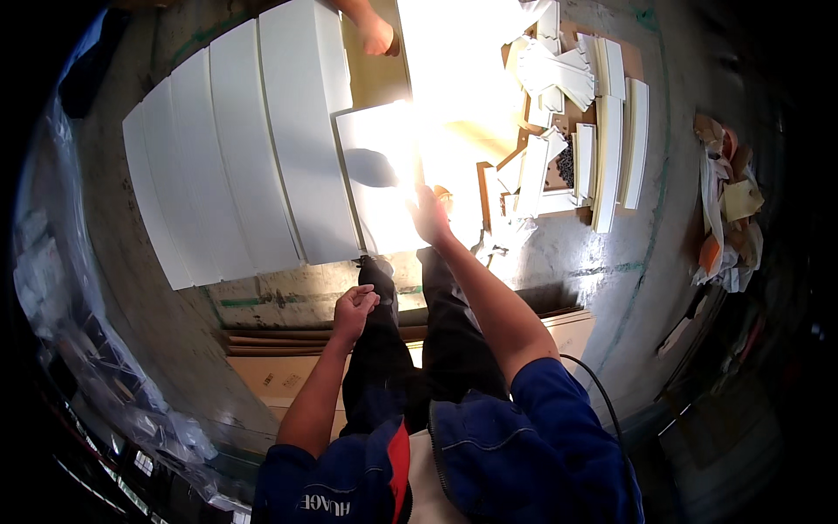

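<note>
White panels [229, 140] lie side by side in front of me, and a smaller white panel [358, 144] reaches into strong glare. Just below their near edge, my left hand [353, 312] is held over my leg with its fingers curled in toward the thumb. Whether anything small is between them is hidden. My right hand [429, 217] reaches forward to the overlit surface. A rounded orange thing [444, 200] shows beside its fingers, which glare washes out, so its hold is unclear. At the far side, another person's hand [378, 37] is curled near the panels.
White strips and trim pieces [559, 87] are heaped on brown cardboard at the right, with small dark parts [566, 164] among them. Flat cartons [284, 375] lie by my legs. Crumpled wrapping [729, 210] is far right; clear plastic sheeting [96, 323] lines the left.
</note>
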`<state>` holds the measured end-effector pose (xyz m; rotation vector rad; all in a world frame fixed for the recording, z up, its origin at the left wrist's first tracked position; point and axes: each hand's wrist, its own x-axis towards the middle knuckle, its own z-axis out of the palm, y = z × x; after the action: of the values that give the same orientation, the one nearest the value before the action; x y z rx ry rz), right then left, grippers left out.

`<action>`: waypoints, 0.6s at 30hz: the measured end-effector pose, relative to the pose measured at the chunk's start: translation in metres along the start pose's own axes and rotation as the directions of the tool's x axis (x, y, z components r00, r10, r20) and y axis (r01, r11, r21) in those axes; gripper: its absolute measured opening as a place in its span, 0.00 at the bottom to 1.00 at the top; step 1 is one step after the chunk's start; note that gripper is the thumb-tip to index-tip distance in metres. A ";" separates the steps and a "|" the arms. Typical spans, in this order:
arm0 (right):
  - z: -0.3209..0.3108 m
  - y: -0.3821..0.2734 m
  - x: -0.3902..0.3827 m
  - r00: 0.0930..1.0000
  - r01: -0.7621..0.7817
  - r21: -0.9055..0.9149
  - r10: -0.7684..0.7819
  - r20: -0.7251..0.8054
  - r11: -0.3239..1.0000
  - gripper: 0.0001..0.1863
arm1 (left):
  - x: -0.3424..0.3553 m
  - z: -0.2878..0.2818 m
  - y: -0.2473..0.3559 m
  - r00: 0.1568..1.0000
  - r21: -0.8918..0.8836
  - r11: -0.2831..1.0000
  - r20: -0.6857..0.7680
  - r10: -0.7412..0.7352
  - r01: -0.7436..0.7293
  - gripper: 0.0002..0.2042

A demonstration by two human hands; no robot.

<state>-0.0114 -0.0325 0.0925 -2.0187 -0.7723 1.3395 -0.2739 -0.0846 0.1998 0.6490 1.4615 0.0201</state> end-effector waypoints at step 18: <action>0.098 0.083 0.076 0.928 -0.268 -0.098 0.230 -0.294 0.958 0.22 | 0.055 0.011 -0.039 0.991 -0.019 0.991 -0.002 -0.130 0.130 0.13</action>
<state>-0.0663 -0.0156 -0.0455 -2.4167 -0.5009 1.1193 -0.2707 -0.0998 0.1337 0.5370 1.5026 -0.0662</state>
